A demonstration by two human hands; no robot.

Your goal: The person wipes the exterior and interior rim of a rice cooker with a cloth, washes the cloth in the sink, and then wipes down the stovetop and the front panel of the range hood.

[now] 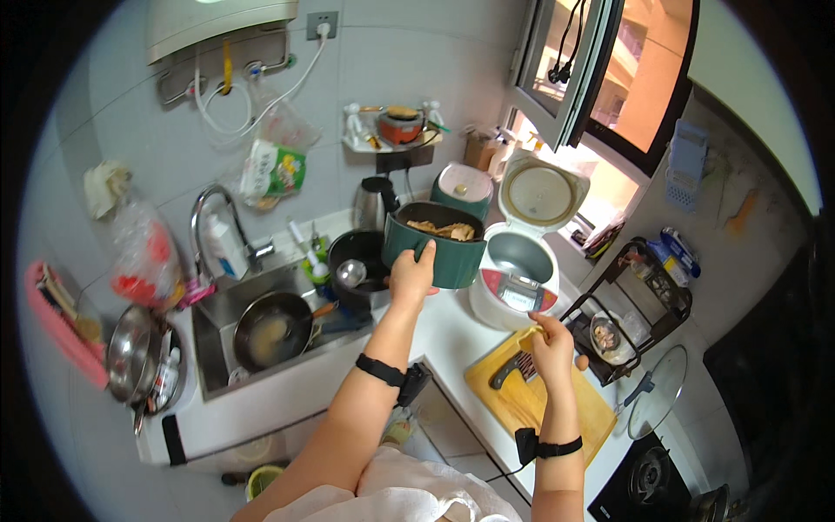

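Observation:
My left hand [414, 277] grips the near side of a green air fryer basket [434, 261] that holds browned food pieces [443, 230]. The basket is held up in front of a white rice cooker [515, 287] with its lid raised and a grey inner pot showing. My right hand [553, 346] is above a wooden cutting board [590, 417], beside the rice cooker; its thumb and forefinger are near each other, with something yellowish at the fingertips that I cannot make out. A cleaver [512, 370] with a dark handle lies on the board, its blade partly hidden by the right hand.
At left, a steel sink [218, 349] holds a wok [274, 331]. A black pot [355, 261] with a ladle stands beside it. Behind are a kettle [372, 203] and the green air fryer body [462, 186]. Right are a black rack [603, 293], a glass lid [659, 391] and a gas stove [642, 479].

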